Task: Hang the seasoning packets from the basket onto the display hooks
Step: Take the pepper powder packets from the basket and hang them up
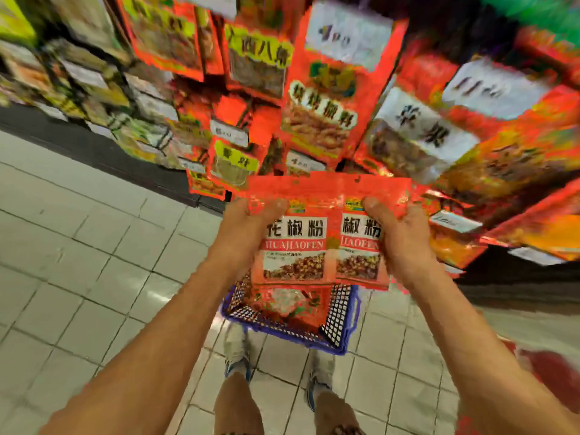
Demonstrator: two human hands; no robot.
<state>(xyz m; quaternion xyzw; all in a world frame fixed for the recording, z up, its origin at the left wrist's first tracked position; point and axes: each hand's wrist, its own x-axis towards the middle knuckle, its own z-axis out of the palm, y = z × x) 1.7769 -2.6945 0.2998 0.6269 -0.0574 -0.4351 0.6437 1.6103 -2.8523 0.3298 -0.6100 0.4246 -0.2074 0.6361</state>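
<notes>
Right, two red seasoning packets [295, 243] are up at chest height, fanned side by side and overlapping, long axis vertical, hang-holes along the top edge pointing at the display hooks ahead. The hooks themselves are lost in motion blur behind the hanging stock [320, 114], so I can't pick a free one. Left hand [251, 227] pinches the left packet's upper corner, thumb on the front face, fingers hidden behind. Right hand [398, 237] grips the right packet [357, 246] the same way at its outer edge. Both forearms extended forward, roughly level. Basket [345, 312] sits on the floor directly below, at the feet, more packets in it. Next move likely needs one packet separated, then its hole lined up on a hook; either hand is equally near.
</notes>
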